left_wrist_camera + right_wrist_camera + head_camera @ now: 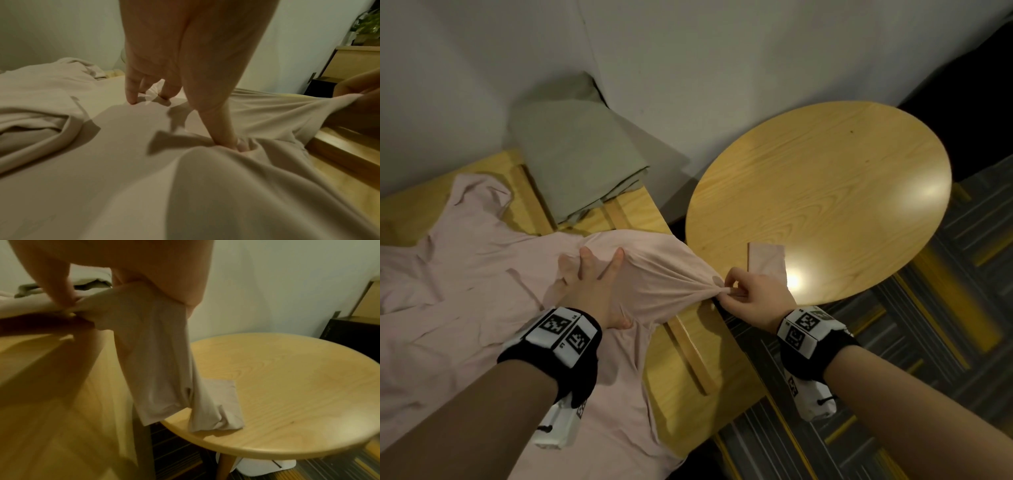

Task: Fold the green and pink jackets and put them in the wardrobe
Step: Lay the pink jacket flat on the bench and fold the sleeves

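Note:
The pink jacket lies spread over a wooden slatted bench. My left hand presses down on it with fingers spread and straight, thumb tip dug into the cloth. My right hand pinches the bunched sleeve at the bench's right edge and pulls it taut. The sleeve end hangs from that hand onto the round table. The green jacket sits folded at the bench's far end against the wall.
The round wooden table stands right of the bench, almost touching it. A white wall runs behind both. Striped carpet covers the floor at right. A wooden cabinet with a plant on top stands further off.

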{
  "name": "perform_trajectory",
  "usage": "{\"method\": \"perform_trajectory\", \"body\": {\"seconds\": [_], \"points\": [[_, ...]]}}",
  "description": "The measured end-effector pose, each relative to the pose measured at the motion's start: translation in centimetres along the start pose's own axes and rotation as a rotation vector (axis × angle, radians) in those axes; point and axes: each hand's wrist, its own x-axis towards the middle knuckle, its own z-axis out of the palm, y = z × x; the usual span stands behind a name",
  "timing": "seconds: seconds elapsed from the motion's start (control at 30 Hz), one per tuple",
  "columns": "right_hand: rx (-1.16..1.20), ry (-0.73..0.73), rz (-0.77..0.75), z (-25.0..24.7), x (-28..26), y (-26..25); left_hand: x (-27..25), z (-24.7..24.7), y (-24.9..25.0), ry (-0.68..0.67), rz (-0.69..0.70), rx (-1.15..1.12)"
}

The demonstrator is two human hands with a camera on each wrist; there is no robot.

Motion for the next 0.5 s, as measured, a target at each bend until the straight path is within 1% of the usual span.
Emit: {"method": "perform_trajectory", "body": {"seconds": [0.07,0.13,0.17,0.23,0.27,0.4,0.5], "points": [[-0.121,-0.057,-0.001,-0.1,0.2,0.5,0.0,0.0,-0.1,0.000,0.004,-0.001],[-0.185,-0.109,0.073,-0.5,0.4,1.3,0.0,0.0,0.0,-0.006,0.005,0.001],[-0.174,-0.101,0.128,-0.8,0.5,1.8,0.0,-0.1,0.1,-0.011,0.006,0.002],[-0.148,-0.035,0.236,-1.6,0.5,2.8,0.0,-0.2,0.3,-0.019,0.007,0.009],[-0.170,-0.004,0.267,-1.8,0.6,3.1,0.0,-0.3,0.3,-0.021,0.004,0.016],[-0.380,-0.023,0.313,-2.2,1.0,3.6,0.0,-0.5,0.4,-0.045,-0.001,0.014],[-0.420,0.036,0.370,-2.7,1.2,4.3,0.1,-0.5,0.4,-0.053,-0.011,0.012]]}}
